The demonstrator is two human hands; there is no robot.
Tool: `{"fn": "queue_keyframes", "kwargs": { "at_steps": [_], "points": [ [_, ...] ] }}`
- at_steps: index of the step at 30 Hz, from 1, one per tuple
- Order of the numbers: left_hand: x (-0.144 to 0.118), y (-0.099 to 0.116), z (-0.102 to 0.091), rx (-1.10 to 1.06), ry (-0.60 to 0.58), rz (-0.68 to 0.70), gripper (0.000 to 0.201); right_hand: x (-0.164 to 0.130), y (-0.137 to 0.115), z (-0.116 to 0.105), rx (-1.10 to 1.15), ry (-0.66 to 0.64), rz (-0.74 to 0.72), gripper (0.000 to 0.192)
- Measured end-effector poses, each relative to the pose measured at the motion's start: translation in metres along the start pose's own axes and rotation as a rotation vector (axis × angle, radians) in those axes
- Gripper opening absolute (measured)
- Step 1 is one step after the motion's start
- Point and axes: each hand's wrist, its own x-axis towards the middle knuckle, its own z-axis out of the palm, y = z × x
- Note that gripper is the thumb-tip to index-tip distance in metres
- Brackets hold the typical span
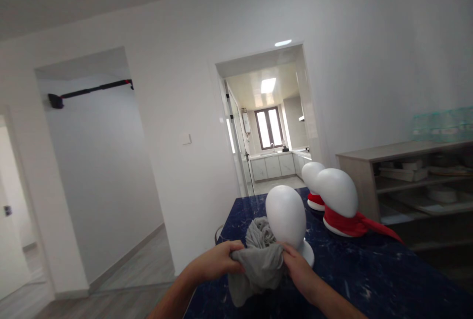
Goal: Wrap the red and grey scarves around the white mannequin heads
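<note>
A bunched grey scarf [258, 267] is stretched between my two hands, low in front of a white mannequin head [286, 215]. My left hand [223, 261] is closed on the scarf's left side. At its right side my right hand [297, 271] pinches the cloth, close to the mannequin head's neck and round base. Part of the scarf is heaped against the left of that head. Whether the cloth passes behind the neck is hidden from me.
To the right stand two more white mannequin heads [338, 193] with red scarves [347, 223] around their necks, on the dark blue marbled table [369, 274]. Behind them is a wooden shelf unit [356, 171] with bottles [439, 126] on top. A doorway opens onto a kitchen.
</note>
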Motion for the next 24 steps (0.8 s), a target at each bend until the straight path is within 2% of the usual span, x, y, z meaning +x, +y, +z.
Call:
{"fn": "queue_keyframes", "kwargs": {
  "at_steps": [3, 6, 8, 10, 13, 15, 17, 20, 22, 24],
  "points": [
    [-0.002, 0.004, 0.005, -0.203, 0.01, 0.041, 0.025, -0.002, -0.003, -0.001, 0.159, -0.005, 0.063, 0.043],
    [-0.003, 0.006, 0.009, -0.256, 0.076, 0.026, 0.017, -0.002, -0.008, 0.0, 0.075, 0.005, 0.039, 0.033],
    [-0.002, 0.005, 0.011, -0.206, 0.118, 0.03, 0.016, -0.002, -0.01, 0.002, -0.024, -0.013, 0.002, 0.025],
    [0.0, 0.002, 0.011, -0.112, 0.171, 0.045, 0.022, -0.002, -0.009, 0.005, -0.07, -0.063, -0.008, 0.016],
    [0.002, -0.007, 0.013, 0.101, 0.348, 0.055, 0.037, -0.005, -0.003, 0.009, -0.062, -0.14, 0.007, 0.009],
    [0.004, -0.016, 0.015, 0.225, 0.477, 0.015, 0.036, -0.007, 0.001, 0.013, -0.087, -0.172, 0.013, 0.01],
    [0.006, -0.025, 0.017, 0.26, 0.55, -0.048, 0.027, -0.011, 0.002, 0.017, -0.124, -0.204, 0.026, 0.009],
    [0.009, -0.034, 0.019, 0.127, 0.6, -0.079, 0.012, -0.016, 0.0, 0.021, -0.152, -0.261, 0.06, 0.013],
    [0.009, -0.035, 0.021, -0.086, 0.584, -0.035, 0.005, -0.018, -0.003, 0.021, -0.154, -0.309, 0.082, 0.022],
    [0.008, -0.034, 0.025, -0.364, 0.523, 0.016, 0.012, -0.018, -0.004, 0.02, -0.154, -0.315, 0.069, 0.03]
  ]
}}
